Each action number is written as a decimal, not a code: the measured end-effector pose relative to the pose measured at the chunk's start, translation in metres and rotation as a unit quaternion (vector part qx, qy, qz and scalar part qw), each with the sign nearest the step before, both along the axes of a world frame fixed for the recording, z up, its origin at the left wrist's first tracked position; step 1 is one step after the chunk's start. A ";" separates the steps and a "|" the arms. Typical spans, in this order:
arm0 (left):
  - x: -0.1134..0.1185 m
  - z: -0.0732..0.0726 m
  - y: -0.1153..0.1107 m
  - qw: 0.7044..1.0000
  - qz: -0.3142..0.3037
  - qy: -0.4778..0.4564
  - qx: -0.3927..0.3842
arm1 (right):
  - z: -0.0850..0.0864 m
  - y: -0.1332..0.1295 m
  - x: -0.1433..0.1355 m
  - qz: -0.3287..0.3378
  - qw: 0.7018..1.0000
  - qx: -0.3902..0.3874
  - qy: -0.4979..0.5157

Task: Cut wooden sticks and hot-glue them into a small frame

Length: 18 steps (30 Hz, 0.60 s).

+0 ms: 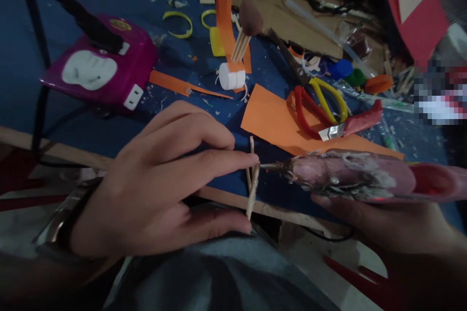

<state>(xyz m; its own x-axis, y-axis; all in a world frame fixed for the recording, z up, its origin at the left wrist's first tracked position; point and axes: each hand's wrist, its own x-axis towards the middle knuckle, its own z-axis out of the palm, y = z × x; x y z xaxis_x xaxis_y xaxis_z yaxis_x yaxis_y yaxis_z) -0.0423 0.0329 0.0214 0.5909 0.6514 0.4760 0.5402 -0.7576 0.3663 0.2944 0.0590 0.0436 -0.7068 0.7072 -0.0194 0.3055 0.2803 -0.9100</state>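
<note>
My left hand (171, 184), with a watch on the wrist, holds small thin wooden sticks (252, 194) between thumb and fingers at the table's front edge. The sticks meet at an angle near the index fingertip. From the right, my right hand (386, 218) grips a pinkish glue gun (335, 175) smeared with dried glue. Its metal nozzle touches or nearly touches the sticks beside my left index fingertip. The fingers on the gun's handle are partly hidden beneath its body.
A magenta power box (134, 65) with a black cable stands at left. Orange paper (268, 116) lies behind the gun, bearing scissors (330, 102) and a red cutter (363, 119). A white cap (231, 77), yellow rings (178, 25) and bottle caps (341, 69) lie farther back.
</note>
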 end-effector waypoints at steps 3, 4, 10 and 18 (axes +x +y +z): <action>-0.001 0.000 0.000 1.000 0.001 0.000 -0.001 | 0.000 -0.001 0.001 0.003 1.000 -0.011 0.010; -0.001 0.000 -0.001 1.000 0.003 -0.002 0.000 | 0.000 -0.001 0.001 0.009 1.000 -0.008 0.006; 0.001 0.000 -0.001 1.000 0.011 0.002 -0.008 | 0.000 0.001 0.002 0.017 1.000 0.015 0.002; 0.001 -0.003 0.000 1.000 -0.005 0.000 -0.001 | 0.001 0.004 0.004 0.053 0.999 0.012 0.001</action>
<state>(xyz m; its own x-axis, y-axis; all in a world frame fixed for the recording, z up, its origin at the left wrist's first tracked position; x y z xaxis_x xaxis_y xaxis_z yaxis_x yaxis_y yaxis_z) -0.0413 0.0333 0.0180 0.5973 0.6461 0.4751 0.5323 -0.7625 0.3677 0.2989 0.0630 0.0442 -0.7774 0.6290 -0.0027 0.2721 0.3324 -0.9030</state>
